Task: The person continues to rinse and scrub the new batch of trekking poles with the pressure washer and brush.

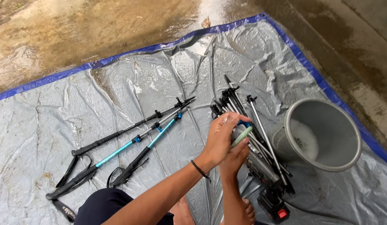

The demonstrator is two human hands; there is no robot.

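Both hands, left hand (220, 139) and right hand (235, 156), are clamped around a pale green sponge (242, 135) on a bundle of black-and-silver trekking poles (251, 133). The wet grey plastic tarp (118, 96) looks slick, so I reckon the poles could slide off toward the grey plastic bucket (322, 133).

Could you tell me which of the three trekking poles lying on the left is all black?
The far pole: black from grip to tip. The other two have blue shafts.
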